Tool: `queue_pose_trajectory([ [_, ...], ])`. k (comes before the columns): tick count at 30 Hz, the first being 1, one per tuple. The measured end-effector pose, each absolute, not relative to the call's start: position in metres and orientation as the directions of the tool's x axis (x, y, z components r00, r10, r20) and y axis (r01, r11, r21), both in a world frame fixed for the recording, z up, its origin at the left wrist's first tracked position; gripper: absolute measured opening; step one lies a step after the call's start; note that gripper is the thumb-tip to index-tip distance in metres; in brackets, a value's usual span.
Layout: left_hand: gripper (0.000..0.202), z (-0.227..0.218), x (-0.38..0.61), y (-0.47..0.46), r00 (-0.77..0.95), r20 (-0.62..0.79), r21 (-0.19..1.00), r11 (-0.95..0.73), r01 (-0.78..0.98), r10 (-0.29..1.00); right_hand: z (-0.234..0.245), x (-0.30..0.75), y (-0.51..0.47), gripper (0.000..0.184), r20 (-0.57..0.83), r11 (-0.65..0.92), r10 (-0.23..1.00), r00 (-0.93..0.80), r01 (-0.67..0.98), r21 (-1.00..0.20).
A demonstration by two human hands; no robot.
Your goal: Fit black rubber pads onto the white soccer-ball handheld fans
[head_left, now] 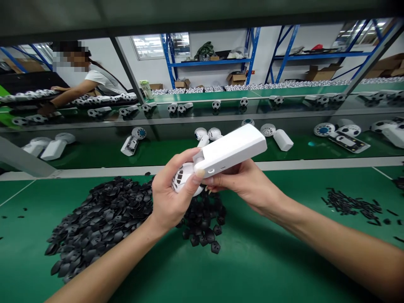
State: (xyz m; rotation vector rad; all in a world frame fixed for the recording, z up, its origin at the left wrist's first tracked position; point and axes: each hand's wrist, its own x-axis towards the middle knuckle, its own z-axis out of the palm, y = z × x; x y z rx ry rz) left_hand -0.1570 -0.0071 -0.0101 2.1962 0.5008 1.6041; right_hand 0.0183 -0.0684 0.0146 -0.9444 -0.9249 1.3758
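Note:
I hold a white handheld fan [232, 151] in both hands above the green table [252, 261]. My left hand [168, 193] is wrapped round its round, slotted ball-shaped head, thumb pressed on the joint by the handle. My right hand [243, 183] grips the flat white handle from underneath, fingers closed under it. Just below my hands lies a large heap of small black plastic pieces [104, 219].
A smaller scatter of black bits [350, 205] lies at the right. Beyond the table runs a conveyor [176, 151] carrying several white fans [134, 141], some with black-and-white ball heads. A co-worker [78, 86] sits at the far left. Blue shelving [214, 63] with cartons stands behind.

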Motion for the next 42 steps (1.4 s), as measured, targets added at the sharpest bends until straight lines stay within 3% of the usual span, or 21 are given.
queue_pose_trajectory([
  [10, 0.031, -0.016, -0.157, -0.006, 0.247, 0.886, 0.372, -0.919, 0.129, 0.393, 0.007, 0.019, -0.069, 0.029, -0.073, -0.11, 0.992, -0.099, -0.442, -0.89],
  [18, 0.035, -0.018, -0.157, -0.006, 0.175, 0.875, 0.418, -0.887, 0.194, 0.451, 0.01, 0.019, -0.069, 0.047, -0.081, -0.123, 0.99, -0.112, -0.451, -0.884],
  [25, 0.034, -0.02, -0.16, -0.003, 0.19, 0.851, 0.457, -0.868, 0.193, 0.49, 0.015, 0.024, -0.067, 0.047, -0.082, -0.141, 0.984, -0.159, -0.41, -0.901],
  [42, 0.036, -0.018, -0.161, -0.001, 0.224, 0.91, 0.309, -0.93, 0.197, 0.35, 0.018, 0.025, -0.067, 0.042, -0.01, -0.08, 0.986, -0.168, -0.414, -0.907],
])
